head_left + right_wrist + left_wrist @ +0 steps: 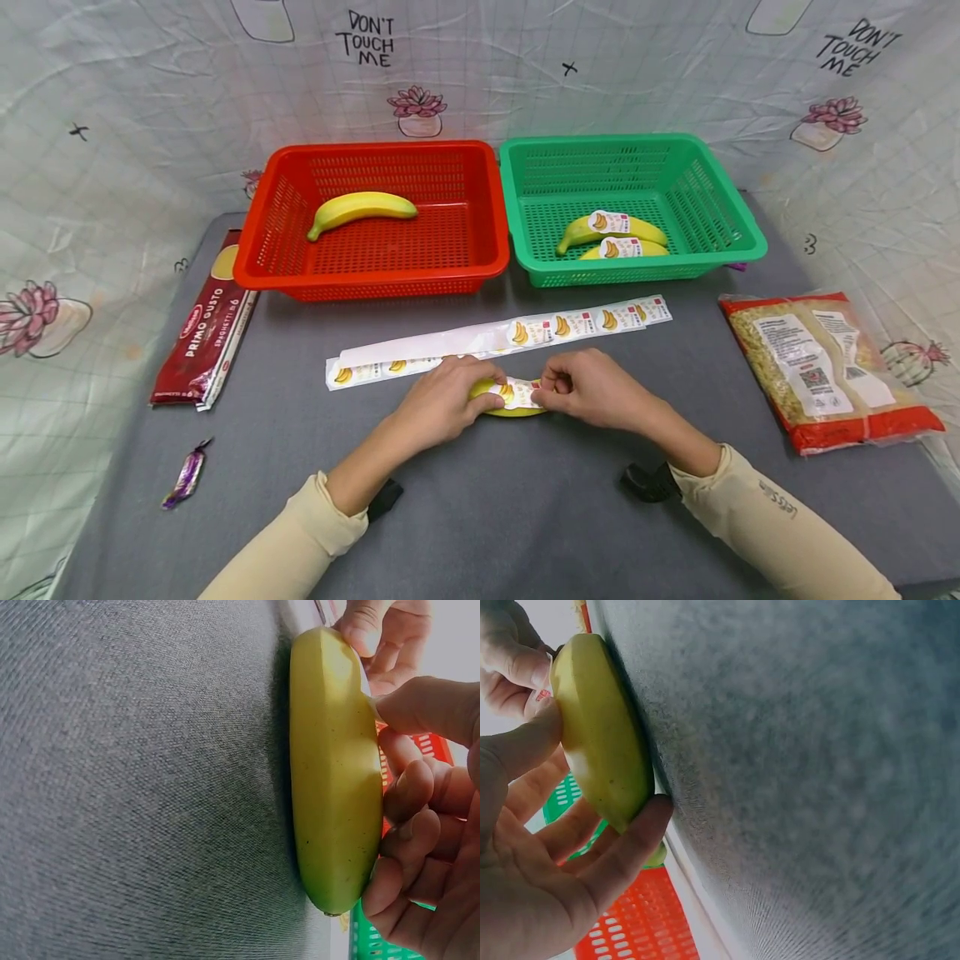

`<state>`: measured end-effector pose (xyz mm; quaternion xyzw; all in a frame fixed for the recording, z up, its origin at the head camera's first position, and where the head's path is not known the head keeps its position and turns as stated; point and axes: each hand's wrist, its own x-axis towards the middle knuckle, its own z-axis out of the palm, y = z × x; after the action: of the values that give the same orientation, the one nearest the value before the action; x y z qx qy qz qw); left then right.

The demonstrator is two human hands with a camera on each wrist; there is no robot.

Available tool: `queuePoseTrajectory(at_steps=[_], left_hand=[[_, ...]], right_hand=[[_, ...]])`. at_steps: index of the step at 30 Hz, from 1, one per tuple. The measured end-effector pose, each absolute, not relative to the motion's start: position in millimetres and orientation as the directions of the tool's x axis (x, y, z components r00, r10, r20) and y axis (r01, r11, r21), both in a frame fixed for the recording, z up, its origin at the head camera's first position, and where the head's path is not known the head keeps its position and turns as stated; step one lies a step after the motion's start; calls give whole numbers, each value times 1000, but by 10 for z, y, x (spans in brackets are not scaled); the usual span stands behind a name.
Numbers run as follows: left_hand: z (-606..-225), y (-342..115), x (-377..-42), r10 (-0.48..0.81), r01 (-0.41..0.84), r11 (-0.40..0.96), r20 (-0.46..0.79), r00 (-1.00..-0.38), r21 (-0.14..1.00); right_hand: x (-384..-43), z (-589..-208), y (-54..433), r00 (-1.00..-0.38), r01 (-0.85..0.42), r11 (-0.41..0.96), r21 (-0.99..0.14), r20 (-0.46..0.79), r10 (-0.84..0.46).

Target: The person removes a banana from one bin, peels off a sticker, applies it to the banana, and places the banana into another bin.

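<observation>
A yellow banana (517, 412) lies on the grey table in front of me, with a white sticker (519, 394) showing a banana picture along its upper side. My left hand (444, 402) holds the banana's left end, thumb on the near side and fingers around the stem end, as the left wrist view shows. At the sticker's right end, my right hand (596, 389) pinches its edge between thumb and forefinger. In the right wrist view the other fingers are curled against the banana (330, 765). How much of the sticker adheres is hidden.
Behind lie strips of banana stickers (577, 325). A red basket (371, 287) holds one plain banana (363, 207); a green basket (637, 271) holds two stickered bananas (648, 231). Spaghetti (206, 325) and a wrapped candy (187, 475) lie left, a grain bag (825, 367) right.
</observation>
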<state>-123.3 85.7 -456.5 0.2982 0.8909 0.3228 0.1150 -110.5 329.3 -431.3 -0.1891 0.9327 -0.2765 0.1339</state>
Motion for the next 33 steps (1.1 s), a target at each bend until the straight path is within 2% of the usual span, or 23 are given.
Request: queuePoseTrajectory(at_steps=[11,18,23,29,33], left_hand=[[-4558,851,-1206,589,448,622,-7,-808,642],[-4575,856,-1222,593,449,620,-10,-805,644],[-4560,863,-1223,589,455,625,-1,-808,635],[-4554,862,-1212,589,452,635,-13,-808,626],[-4559,850,-1221,591,454,625,-5,-807,635]], right_hand=[[-1104,-4325,3297,-891,-314,763,-564,-103,-443],[-1009,-4302,3255,-929,-289,798,-529,-46,-366],[-933,-4278,3192,-916,-356,793,-494,18,-400],[-940,-4328,3208,-904,-384,822,-421,-9,-428],[-970,-4353,3266,-900,-389,824,-412,-22,-436]])
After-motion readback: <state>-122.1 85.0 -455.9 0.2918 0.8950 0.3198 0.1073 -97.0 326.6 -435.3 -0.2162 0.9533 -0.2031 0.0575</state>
